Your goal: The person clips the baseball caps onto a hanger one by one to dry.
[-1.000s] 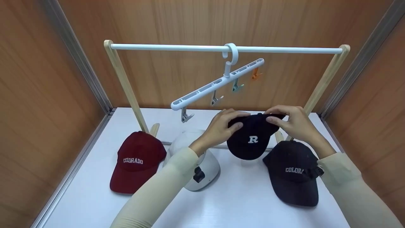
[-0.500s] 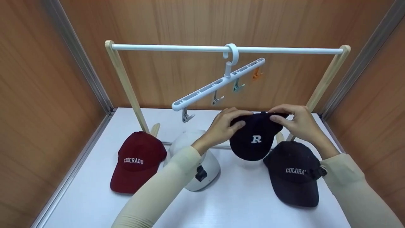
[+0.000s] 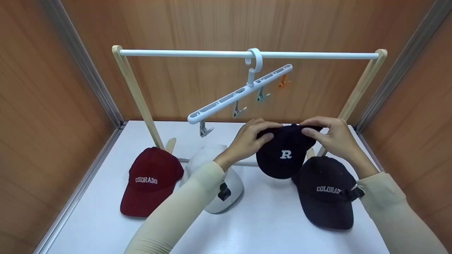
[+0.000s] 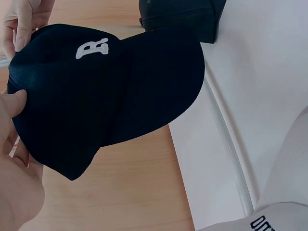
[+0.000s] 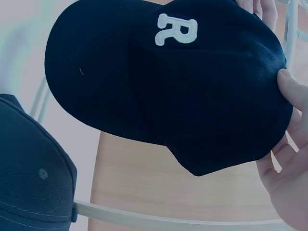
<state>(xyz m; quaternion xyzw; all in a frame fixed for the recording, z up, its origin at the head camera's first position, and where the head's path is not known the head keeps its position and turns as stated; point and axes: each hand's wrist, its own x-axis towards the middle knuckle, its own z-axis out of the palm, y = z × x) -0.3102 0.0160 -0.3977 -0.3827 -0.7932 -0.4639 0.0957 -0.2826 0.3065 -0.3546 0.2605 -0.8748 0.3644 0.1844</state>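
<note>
A dark navy baseball cap [image 3: 279, 162] with a white letter R hangs brim-down in the air between both hands. My left hand [image 3: 249, 139] pinches its left upper edge, thumb in front; in the left wrist view that thumb [image 4: 14, 102] presses on the cloth. On the other side my right hand [image 3: 330, 137] pinches the upper right edge, and its thumb [image 5: 292, 89] shows in the right wrist view. Behind and above the cap, a white clip hanger [image 3: 243, 92] hangs by its hook from a white rail [image 3: 183, 53]. Several small clips dangle from it, including an orange clip [image 3: 283, 82].
On the white table [image 3: 254, 225] lie a maroon cap [image 3: 150, 180] at left, a white cap [image 3: 226, 188] partly behind the left forearm, and a charcoal cap [image 3: 325, 197] at right. Wooden rack legs [image 3: 141, 102] stand at both sides, with wood panels [image 3: 212, 21] around.
Both hands and the navy cap shift slightly right between the first two frames, then stay nearly still. The view shifts a little. Both hands keep their hold on the cap.
</note>
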